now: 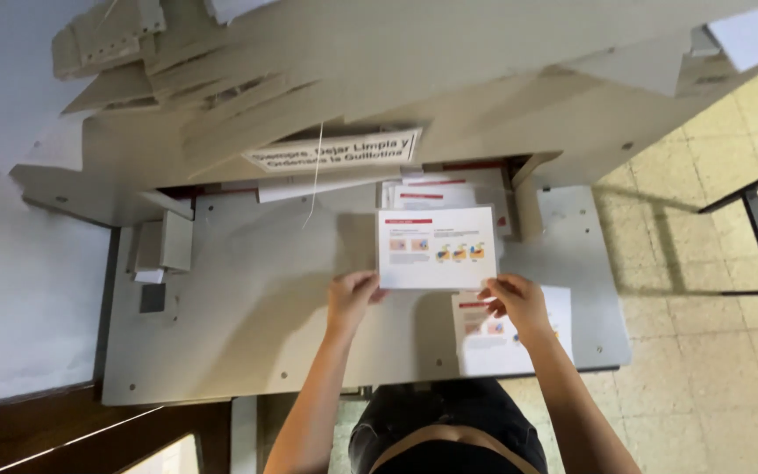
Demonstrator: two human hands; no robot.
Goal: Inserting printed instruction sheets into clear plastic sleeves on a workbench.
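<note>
From the head camera, the left hand (351,297) and right hand (514,300) pinch the near corners of a white printed card (436,247) above the grey cutter table (247,298). More printed sheets (502,338) lie just under the right hand, and another stack (449,191) sits farther back under the machine.

Left hand (352,297) and right hand (514,300) pinch lower corners of a printed sheet (436,247), held above grey cutter table (247,307). Sheet stack (449,190) at 12 o'clock; another sheet (506,338) at 5 o'clock.
</note>
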